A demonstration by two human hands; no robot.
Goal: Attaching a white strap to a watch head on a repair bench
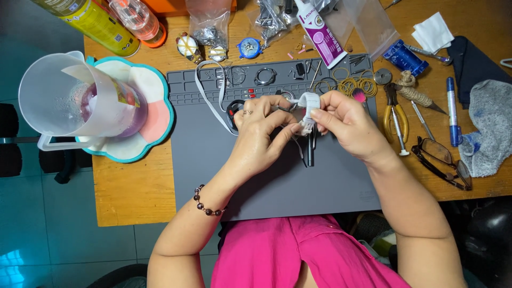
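1. Left hand (260, 124): positioned above the grey work mat (213, 160), fingers curled, thumb and forefinger pinched on the white strap piece (308, 109). A ring shows on one finger and a beaded bracelet (205, 202) sits on the wrist.
2. Right hand (346, 124): fingers closed on the same white strap piece from the opposite side, touching the left hand's fingertips.
3. White strap piece: held between both hands, raised over the upper middle of the mat. A second white strap (210, 90) lies looped on the mat to the left of the hands.
4. Beneath the hands: a black pen-like tool (310, 152) lies on the mat, partly hidden by the fingers.
5. Mat upper edge: small metal rings (265, 76) and a cluster of yellow rubber bands (352, 84).
6. Desk (128, 192), right of the mat: yellow-handled pliers (396, 114), a blue pen (452, 109), spectacles (442, 162) and a grey cloth (493, 128).
7. Desk, left of the mat: a clear plastic jug (64, 98) standing on a flower-shaped coaster (154, 117).
8. Desk, far edge: a tube of adhesive (320, 34) and plastic bags of small parts (209, 24).
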